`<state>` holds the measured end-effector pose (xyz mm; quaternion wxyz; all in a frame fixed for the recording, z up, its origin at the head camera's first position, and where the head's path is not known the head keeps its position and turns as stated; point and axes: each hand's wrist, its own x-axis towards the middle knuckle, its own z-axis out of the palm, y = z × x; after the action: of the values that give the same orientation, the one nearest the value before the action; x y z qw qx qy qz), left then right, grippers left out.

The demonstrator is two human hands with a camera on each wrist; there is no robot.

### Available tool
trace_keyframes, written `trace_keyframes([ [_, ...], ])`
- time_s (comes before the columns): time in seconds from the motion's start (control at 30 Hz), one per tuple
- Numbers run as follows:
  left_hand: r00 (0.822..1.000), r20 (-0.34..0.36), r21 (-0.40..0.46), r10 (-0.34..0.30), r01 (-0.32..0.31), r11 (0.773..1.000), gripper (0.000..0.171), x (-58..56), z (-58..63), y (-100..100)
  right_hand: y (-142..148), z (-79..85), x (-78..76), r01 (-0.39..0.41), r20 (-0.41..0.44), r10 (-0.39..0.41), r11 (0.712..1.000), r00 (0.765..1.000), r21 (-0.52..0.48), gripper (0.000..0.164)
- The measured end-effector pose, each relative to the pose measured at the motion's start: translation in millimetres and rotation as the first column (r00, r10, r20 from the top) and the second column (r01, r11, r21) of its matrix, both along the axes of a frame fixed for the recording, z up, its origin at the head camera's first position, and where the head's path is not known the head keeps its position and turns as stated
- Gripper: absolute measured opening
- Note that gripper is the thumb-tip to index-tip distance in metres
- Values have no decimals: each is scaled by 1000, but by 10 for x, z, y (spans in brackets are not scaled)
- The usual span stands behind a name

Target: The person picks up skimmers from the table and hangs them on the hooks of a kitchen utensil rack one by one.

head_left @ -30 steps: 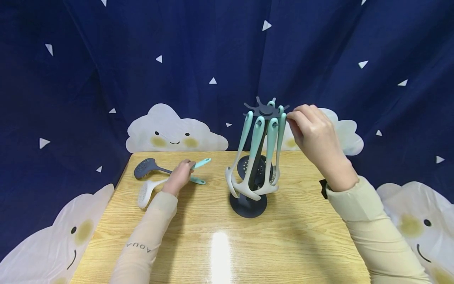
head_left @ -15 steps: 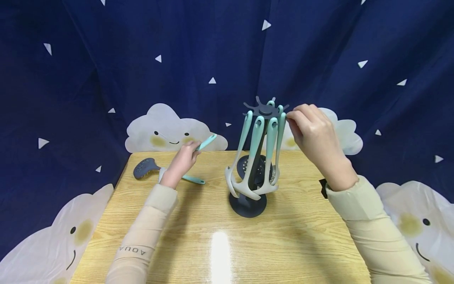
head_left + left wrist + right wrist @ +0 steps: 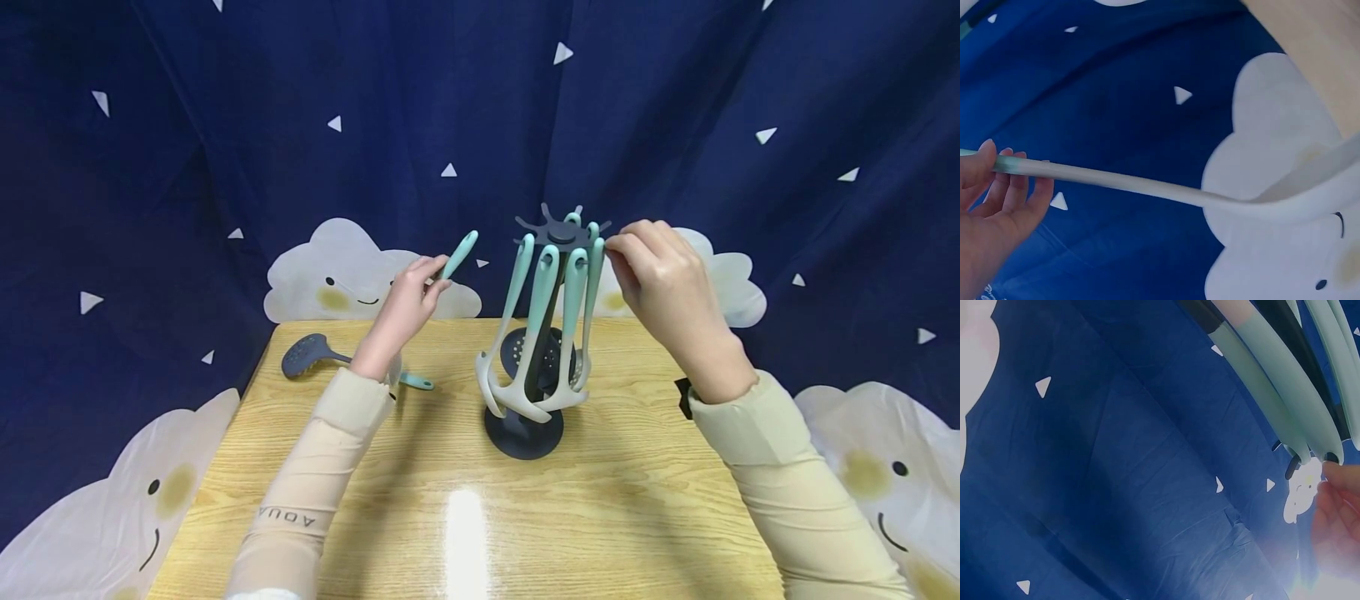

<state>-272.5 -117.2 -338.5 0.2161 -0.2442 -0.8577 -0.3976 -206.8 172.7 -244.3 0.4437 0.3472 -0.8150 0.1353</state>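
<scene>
My left hand grips a white skimmer by its mint handle, raised above the table left of the stand. In the left wrist view, the skimmer's pale shaft runs right to a curved head cut off by the frame. A dark rotating utensil stand carries several mint-handled utensils hanging from its hooks. At the upper right of the stand, my right hand pinches a hook tip with thumb and finger. The right wrist view shows those fingertips against the hook beside a mint handle.
A dark slotted utensil lies on the wooden table at the left, its middle behind my left arm. Behind the table hangs a blue curtain with clouds and triangles. Bare hooks face the stand's back left.
My left hand has lifted the white skimmer off the table and moved up and right, towards the stand. The right hand stays at the hook; the dark utensil remains lying.
</scene>
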Motion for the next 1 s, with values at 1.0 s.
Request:
trace_keyframes([
  [1.0, 980, -142, 102, -138, 153, 983, 24, 67, 345, 470, 0, -4, 2, -4, 0, 4, 1000, 1000, 0, 10],
])
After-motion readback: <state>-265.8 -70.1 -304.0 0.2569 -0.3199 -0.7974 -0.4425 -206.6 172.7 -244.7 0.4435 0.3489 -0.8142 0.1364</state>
